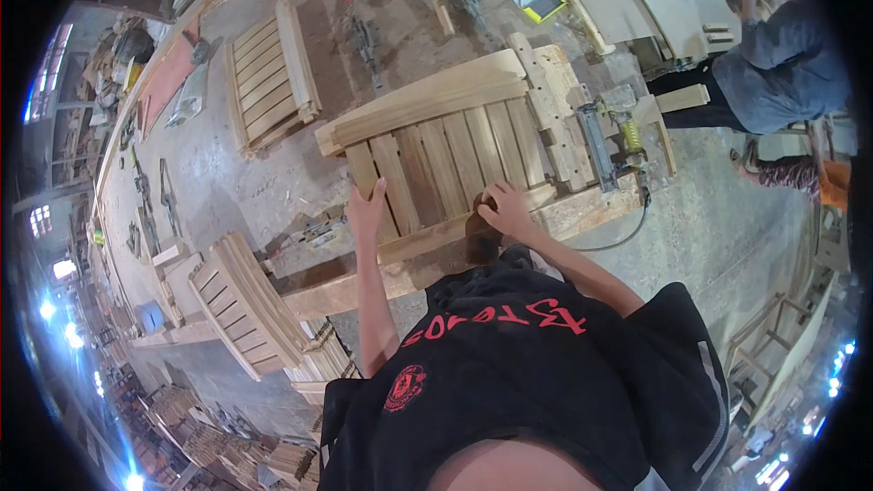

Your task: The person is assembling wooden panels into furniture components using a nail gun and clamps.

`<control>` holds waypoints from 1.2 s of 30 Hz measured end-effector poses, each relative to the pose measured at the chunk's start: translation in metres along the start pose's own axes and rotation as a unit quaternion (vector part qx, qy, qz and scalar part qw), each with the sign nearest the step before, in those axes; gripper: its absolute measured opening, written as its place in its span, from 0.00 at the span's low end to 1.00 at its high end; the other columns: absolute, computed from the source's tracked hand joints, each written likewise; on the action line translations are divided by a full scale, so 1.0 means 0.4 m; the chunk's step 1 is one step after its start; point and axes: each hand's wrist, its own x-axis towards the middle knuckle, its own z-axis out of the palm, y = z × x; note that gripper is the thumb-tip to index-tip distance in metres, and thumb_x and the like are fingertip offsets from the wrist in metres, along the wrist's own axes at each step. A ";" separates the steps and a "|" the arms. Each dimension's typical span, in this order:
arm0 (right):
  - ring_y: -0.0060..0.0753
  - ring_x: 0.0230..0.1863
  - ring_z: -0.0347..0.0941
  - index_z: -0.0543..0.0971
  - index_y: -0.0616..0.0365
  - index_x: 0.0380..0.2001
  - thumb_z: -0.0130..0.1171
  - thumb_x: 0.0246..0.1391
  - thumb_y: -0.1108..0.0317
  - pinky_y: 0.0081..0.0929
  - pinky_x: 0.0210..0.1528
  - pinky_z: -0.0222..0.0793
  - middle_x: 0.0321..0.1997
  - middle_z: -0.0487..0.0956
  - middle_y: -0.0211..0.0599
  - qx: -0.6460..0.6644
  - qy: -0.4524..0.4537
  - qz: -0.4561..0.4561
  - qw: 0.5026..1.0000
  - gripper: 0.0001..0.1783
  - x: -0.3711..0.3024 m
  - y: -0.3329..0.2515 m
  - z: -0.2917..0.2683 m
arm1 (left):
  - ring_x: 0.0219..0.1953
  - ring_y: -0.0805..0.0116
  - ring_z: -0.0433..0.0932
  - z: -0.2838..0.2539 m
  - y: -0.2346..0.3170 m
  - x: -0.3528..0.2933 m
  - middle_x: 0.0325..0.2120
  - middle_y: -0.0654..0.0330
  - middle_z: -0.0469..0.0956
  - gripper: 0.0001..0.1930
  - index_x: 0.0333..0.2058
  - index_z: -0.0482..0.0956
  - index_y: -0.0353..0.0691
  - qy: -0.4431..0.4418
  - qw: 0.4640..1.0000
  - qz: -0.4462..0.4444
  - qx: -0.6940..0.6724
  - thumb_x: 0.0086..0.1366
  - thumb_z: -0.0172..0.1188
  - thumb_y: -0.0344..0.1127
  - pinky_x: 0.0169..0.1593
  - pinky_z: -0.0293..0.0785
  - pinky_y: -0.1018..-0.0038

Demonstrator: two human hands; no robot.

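Observation:
A wooden slatted panel [438, 164] lies on the workbench in front of me, its slats side by side with dark gaps between some. A thick curved rail [423, 102] runs across its far end, and a straight rail [427, 240] crosses the near end. My left hand [366, 211] is closed on the leftmost slat [362, 166], thumb and fingers along its two sides. At the near ends of the slats, my right hand [509, 211] has its fingers curled in; what they grip is hidden.
Right of the panel lie boards with holes [556, 114] and an air nailer [596, 147] with a hose. Another slatted panel [264, 77] and a mallet [436, 2] lie farther back. Finished-looking panels [245, 309] lean at the left edge. A co-worker [782, 64] stands far right.

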 end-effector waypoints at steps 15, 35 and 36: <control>0.50 0.33 0.72 0.76 0.58 0.27 0.64 0.49 0.57 0.43 0.35 0.67 0.28 0.73 0.42 0.124 0.005 0.023 0.992 0.15 0.012 -0.061 -0.090 | 0.48 0.44 0.78 -0.133 0.263 -0.092 0.44 0.43 0.80 0.27 0.51 0.73 0.33 -0.011 0.993 0.117 0.015 0.64 0.60 0.51 0.51 0.71 0.57; 0.52 0.35 0.72 0.74 0.59 0.28 0.60 0.52 0.63 0.44 0.40 0.68 0.28 0.75 0.42 0.021 -0.066 0.065 0.996 0.10 0.133 0.015 -0.047 | 0.55 0.44 0.74 0.083 -0.102 0.003 0.49 0.40 0.77 0.37 0.54 0.73 0.34 -0.042 0.997 -0.056 -0.031 0.61 0.56 0.64 0.56 0.68 0.57; 0.52 0.37 0.71 0.74 0.59 0.29 0.60 0.53 0.64 0.44 0.42 0.68 0.30 0.74 0.43 -0.008 -0.037 0.017 0.999 0.10 0.116 0.025 -0.028 | 0.55 0.43 0.74 0.108 -0.158 0.009 0.50 0.40 0.76 0.37 0.54 0.72 0.33 -0.023 0.997 -0.067 0.025 0.62 0.55 0.64 0.56 0.68 0.57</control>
